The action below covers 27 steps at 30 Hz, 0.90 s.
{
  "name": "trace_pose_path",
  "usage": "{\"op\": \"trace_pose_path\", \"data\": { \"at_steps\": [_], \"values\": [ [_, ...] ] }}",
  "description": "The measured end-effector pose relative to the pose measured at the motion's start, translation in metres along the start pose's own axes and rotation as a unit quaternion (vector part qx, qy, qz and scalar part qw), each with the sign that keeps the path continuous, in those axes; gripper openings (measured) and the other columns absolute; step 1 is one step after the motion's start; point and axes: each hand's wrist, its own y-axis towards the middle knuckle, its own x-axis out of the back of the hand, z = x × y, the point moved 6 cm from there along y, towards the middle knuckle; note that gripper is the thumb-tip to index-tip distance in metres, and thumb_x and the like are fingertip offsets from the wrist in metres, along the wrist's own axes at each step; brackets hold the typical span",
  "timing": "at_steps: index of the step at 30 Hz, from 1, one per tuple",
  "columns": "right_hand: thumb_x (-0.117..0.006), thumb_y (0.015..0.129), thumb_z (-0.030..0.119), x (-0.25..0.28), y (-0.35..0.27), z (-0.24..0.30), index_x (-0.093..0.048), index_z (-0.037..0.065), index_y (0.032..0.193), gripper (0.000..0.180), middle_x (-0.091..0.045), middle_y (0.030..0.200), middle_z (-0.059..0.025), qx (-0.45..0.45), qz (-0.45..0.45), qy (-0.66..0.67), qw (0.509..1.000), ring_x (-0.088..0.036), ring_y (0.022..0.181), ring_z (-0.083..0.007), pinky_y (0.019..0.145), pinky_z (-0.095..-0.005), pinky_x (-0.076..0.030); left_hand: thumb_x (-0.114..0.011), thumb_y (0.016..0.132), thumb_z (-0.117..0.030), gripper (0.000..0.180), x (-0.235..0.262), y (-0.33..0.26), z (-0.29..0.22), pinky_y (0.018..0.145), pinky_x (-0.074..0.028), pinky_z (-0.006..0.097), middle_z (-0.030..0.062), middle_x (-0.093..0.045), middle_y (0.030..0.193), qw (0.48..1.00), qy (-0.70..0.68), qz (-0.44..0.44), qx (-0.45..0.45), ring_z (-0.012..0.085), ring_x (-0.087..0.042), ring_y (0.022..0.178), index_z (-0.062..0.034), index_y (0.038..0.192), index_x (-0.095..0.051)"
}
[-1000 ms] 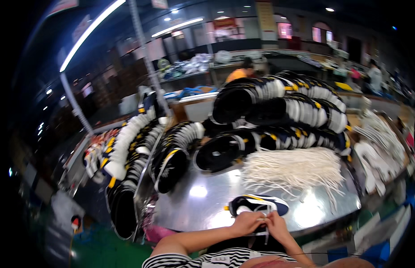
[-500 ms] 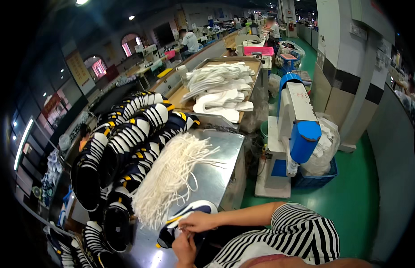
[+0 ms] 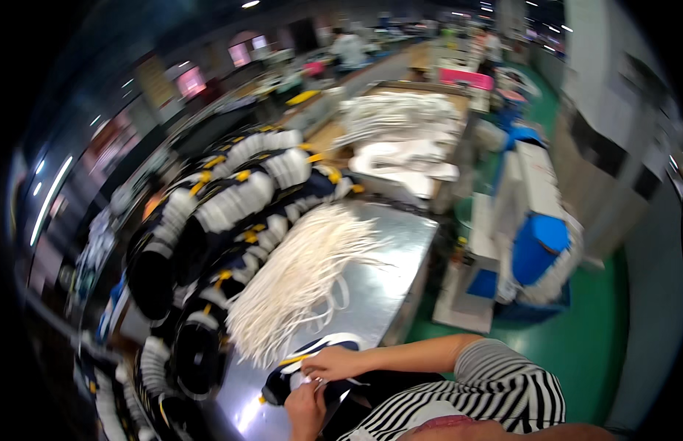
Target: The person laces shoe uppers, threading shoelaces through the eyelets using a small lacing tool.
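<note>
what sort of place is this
Most likely a shoe factory or workshop: long rows of matching shoe uppers, a bundle of white cords that look like laces, and a blue-and-white machine standing nearby.

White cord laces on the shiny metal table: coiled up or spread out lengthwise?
Spread out lengthwise: the white laces lie roughly side by side in a long heap, with loose ends trailing onto the table.
</note>
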Motion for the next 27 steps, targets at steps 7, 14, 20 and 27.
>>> {"op": "trace_pose_path", "data": {
  "at_steps": [7, 14, 20, 27],
  "values": [
    [-0.058, 0.089, 0.027, -0.005, -0.011, -0.011, -0.063, 0.005, 0.105, 0.028, -0.067, 0.091, -0.0155, -0.073, 0.088, -0.093, 0.989, -0.066, 0.081, -0.0309, 0.072, -0.0380, -0.051, -0.062, 0.080, -0.015, 0.010, -0.009, -0.020, 0.004, 0.056, -0.047, 0.039, 0.0088, -0.057, 0.072, 0.998, -0.013, 0.039, -0.037, 0.0263, -0.059, 0.064, -0.0080, 0.086, -0.059],
    [-0.068, 0.084, 0.019, -0.007, -0.039, 0.007, -0.067, 0.004, 0.099, 0.022, -0.066, 0.081, -0.0067, -0.135, 0.145, 0.005, 0.980, -0.058, 0.071, -0.0126, 0.066, -0.0284, -0.047, -0.060, 0.086, -0.020, 0.017, 0.001, -0.043, -0.031, 0.060, -0.048, 0.040, 0.0114, -0.059, 0.078, 0.996, -0.077, -0.038, -0.020, 0.0305, -0.061, 0.070, -0.0057, 0.096, -0.059],
    [-0.066, 0.086, 0.022, 0.009, -0.049, -0.005, -0.067, 0.004, 0.104, 0.025, -0.070, 0.086, -0.0117, -0.196, -0.048, -0.069, 0.977, -0.065, 0.081, -0.0160, 0.073, -0.0304, -0.050, -0.063, 0.077, -0.012, 0.019, -0.011, -0.024, -0.014, 0.064, -0.050, 0.040, 0.0112, -0.063, 0.082, 0.993, -0.118, 0.006, 0.025, 0.0297, -0.063, 0.075, -0.0090, 0.096, -0.062],
    [-0.064, 0.086, 0.008, 0.118, -0.004, 0.041, -0.067, -0.001, 0.098, 0.015, -0.071, 0.090, -0.0065, -0.016, -0.381, 0.141, 0.914, -0.064, 0.081, -0.0117, 0.076, -0.0251, -0.050, -0.070, 0.082, -0.015, 0.021, 0.011, 0.007, 0.018, 0.063, -0.050, 0.039, 0.0133, -0.065, 0.078, 0.983, -0.149, 0.079, 0.076, 0.0348, -0.064, 0.073, -0.0039, 0.096, -0.059]
  ]
}}
